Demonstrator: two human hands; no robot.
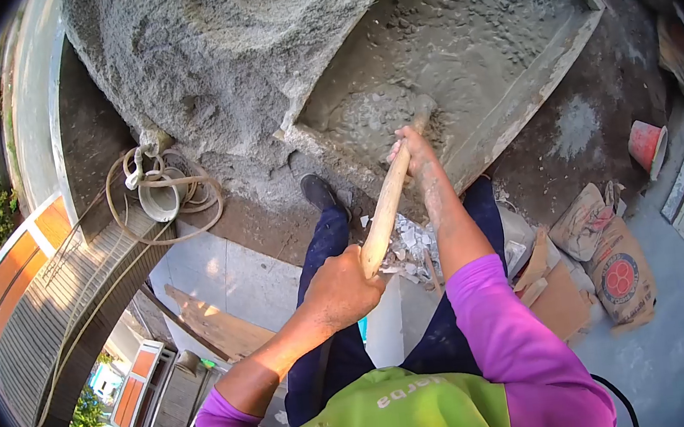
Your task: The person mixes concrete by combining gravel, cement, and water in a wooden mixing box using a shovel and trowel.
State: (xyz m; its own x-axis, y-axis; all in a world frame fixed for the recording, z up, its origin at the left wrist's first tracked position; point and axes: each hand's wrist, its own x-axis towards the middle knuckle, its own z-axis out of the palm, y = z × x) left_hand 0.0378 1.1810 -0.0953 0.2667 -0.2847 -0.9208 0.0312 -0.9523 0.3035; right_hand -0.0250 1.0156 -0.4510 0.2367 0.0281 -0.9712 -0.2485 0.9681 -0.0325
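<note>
Both my hands are closed around a pale wooden tool handle point(389, 201). My left hand point(340, 288) grips its near end, close in front of my body. Farther along, my right hand point(416, 153) wraps round the handle near the mixing trough's front edge. The handle slopes away from me into wet grey mortar point(475, 46). The tool's head is sunk in the mix, so its kind cannot be made out. A low mixing trough point(528, 104) with board-like sides holds the mortar.
A big heap of grey sand point(172, 56) lies left of the trough. A coiled hose point(210, 199) and a small bucket point(159, 202) are at the left. On the right are a red bucket point(647, 147), a cement bag point(621, 274) and cardboard point(556, 303). Broken pieces point(410, 248) lie between my legs.
</note>
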